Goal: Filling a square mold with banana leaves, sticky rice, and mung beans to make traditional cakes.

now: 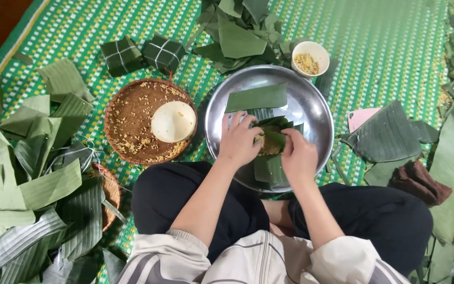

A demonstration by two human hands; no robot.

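Note:
A half-wrapped leaf parcel (270,141) with yellowish rice filling showing lies in a round metal basin (311,105) in front of my knees. My left hand (239,140) presses on the parcel's left side, fingers curled over the leaf edge. My right hand (298,158) grips the right side and folds a green leaf flap over the filling. A loose strip of banana leaf (256,98) lies in the basin behind the parcel.
A round woven tray (127,121) scattered with rice holds a white bowl (173,121). Two tied square leaf parcels (142,54) lie beyond it. A small bowl of filling (310,57) sits by the basin. Leaf piles (32,173) lie left, with more leaves (395,137) right.

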